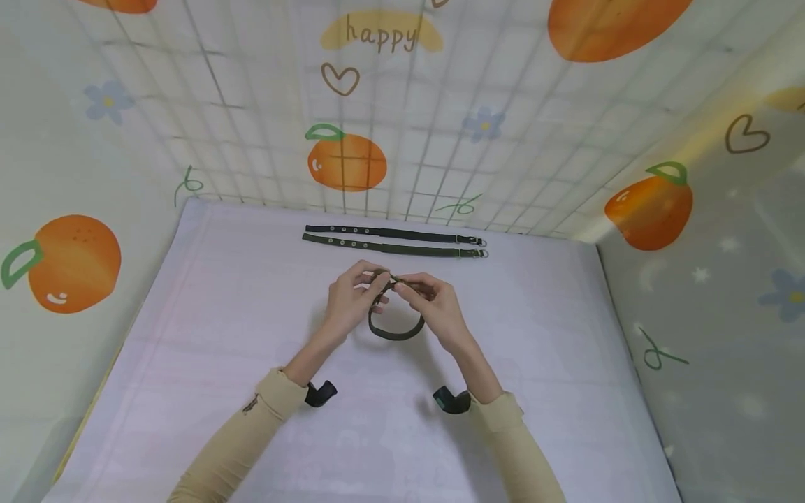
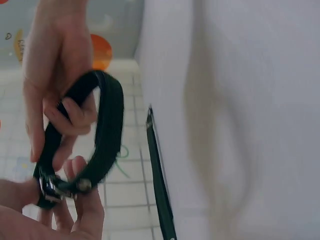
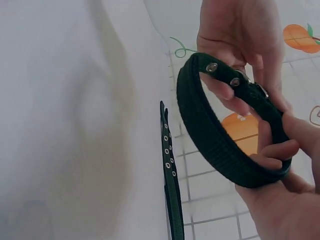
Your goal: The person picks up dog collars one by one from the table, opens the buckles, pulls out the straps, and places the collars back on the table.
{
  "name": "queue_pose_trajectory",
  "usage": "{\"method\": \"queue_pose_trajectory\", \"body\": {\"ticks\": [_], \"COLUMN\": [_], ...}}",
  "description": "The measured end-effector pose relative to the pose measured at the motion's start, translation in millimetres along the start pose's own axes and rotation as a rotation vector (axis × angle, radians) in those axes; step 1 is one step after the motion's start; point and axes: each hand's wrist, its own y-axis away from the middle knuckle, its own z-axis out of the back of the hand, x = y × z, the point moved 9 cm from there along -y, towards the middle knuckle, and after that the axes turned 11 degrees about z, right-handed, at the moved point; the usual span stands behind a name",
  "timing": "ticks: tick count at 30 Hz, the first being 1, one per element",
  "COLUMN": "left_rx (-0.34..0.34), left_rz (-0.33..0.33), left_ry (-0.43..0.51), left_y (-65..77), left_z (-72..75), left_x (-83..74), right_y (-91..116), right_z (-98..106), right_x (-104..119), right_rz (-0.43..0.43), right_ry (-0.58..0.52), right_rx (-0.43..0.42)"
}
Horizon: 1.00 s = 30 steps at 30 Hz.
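Note:
A dark green collar (image 1: 396, 337) with metal eyelets is bent into a loop above the table, held in both hands. My left hand (image 1: 347, 302) pinches it near the metal buckle (image 2: 50, 189), thumb on one side and fingers behind. On the other side of the loop, my right hand (image 1: 444, 314) grips the band between thumb and fingers. In the right wrist view, eyelets (image 3: 212, 67) show along the strap close to the buckle. How far the strap end runs through the buckle is partly hidden by the fingers.
Two more collars lie flat side by side beyond the hands, a blackish one (image 1: 415, 235) and a green one (image 1: 415, 249). A white cloth covers the table (image 1: 251, 244). Behind stands a wire grid (image 1: 264, 140) under a fruit-printed sheet, with printed side walls.

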Motion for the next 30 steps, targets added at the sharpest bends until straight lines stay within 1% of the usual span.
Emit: {"method": "queue_pose_trajectory", "body": {"ticks": [3,5,11,16,18,20,24,28,30], "left_rx": [-0.018,-0.021,-0.029,-0.025,-0.008,0.022,0.087,0.106,0.102], "left_rz": [0.029,0.035,0.036,0.059,0.075,0.096,0.123,0.085,0.054], "left_ry": [0.096,0.141,0.188,0.314,0.339,0.319,0.246,0.162,0.089], "left_y": [2.2,3.2,4.0,4.3,4.6,5.5,7.9,8.6,8.8], "left_z": [-0.4,-0.9,-1.2,-0.9,-2.1,-4.7,-9.7,-9.7,-9.5], "left_x": [2.4,3.7,5.6,9.0,11.0,14.7,20.5,16.5,11.1], "right_y": [-1,-1,-2,-1,-1,-1,0,1,2], "right_z": [0,-1,-1,-1,0,3,10,11,11], "right_x": [-2,-2,-2,-2,-3,-3,-2,2,3], "right_rz": [-0.016,-0.021,-0.027,-0.038,-0.035,-0.03,-0.018,-0.003,0.004], "right_ry": [-0.017,-0.025,-0.033,-0.037,-0.049,-0.07,-0.082,-0.051,-0.035], "right_rx": [-0.022,-0.027,-0.034,-0.043,-0.055,-0.078,-0.114,-0.095,-0.081]}}
